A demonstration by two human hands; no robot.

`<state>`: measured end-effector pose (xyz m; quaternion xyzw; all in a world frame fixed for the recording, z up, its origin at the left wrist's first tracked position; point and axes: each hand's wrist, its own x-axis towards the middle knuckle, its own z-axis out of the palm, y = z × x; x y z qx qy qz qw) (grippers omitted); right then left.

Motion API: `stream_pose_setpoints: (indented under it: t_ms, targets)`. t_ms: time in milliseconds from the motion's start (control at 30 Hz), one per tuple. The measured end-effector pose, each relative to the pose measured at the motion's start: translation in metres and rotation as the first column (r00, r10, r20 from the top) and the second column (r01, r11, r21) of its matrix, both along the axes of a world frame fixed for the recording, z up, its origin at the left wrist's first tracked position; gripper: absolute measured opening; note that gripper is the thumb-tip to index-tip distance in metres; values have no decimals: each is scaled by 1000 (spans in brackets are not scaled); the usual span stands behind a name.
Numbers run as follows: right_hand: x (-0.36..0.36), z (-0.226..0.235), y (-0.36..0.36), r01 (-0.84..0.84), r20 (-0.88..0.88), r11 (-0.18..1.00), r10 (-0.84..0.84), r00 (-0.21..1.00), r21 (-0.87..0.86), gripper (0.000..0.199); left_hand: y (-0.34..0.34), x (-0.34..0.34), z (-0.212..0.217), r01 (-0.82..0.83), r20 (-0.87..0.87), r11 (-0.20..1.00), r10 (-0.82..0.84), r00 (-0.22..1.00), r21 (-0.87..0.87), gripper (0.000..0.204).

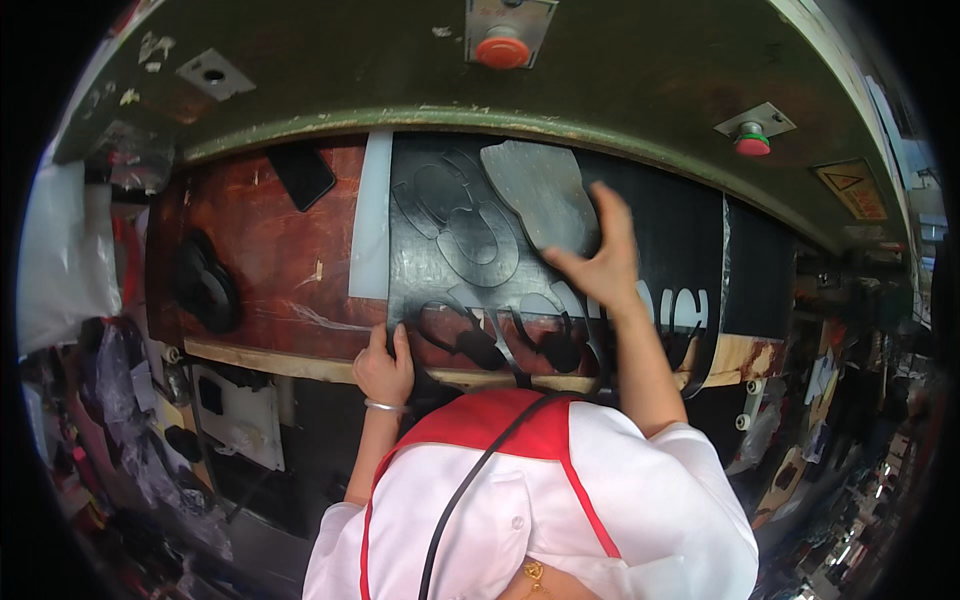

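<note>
Bench (280, 265) | left fingers (401, 345) pinching black sheet (437, 272) edge | right fingers (614, 214) wide beside grey plate (545, 195)

Single wide fisheye view from the left of two cameras worn side by side on a person's head, upright and unmirrored. It faces steeply down over the wearer's own chest, whose white shirt (650, 500) fills the lower middle, close by. Beyond it, the desk (290, 260) runs across the middle, near enough to take in both the left hand (383, 370) and the right hand (617, 272). A green machine beam (380, 80) arches across the top. Toward the round, black-cornered rim, straight edges bow and clutter (125, 400) curves down both sides.
</note>
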<state>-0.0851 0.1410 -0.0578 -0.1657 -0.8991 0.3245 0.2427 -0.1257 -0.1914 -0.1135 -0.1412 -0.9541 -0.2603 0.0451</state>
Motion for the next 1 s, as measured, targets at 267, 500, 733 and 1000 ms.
stream_pose_setpoints:
  t_ms: [267,500,733,1000]
  targets:
    - [-28,87,142,470,-324,879,-423,846,80,32,61,-79,2,-29,-83,1000,30,996,8,30]
    - [8,40,157,406,-335,861,-301,893,306,28,95,-135,11,-18,-70,1000,18,997,-3,32]
    - [148,-56,203,809,193,385,-840,507,-444,36,91,-127,12,-11,-91,992,22,996,125,32]
    - [202,-63,154,769,15,582,-795,607,-263,37,55,-87,4,56,-42,966,-47,998,254,27]
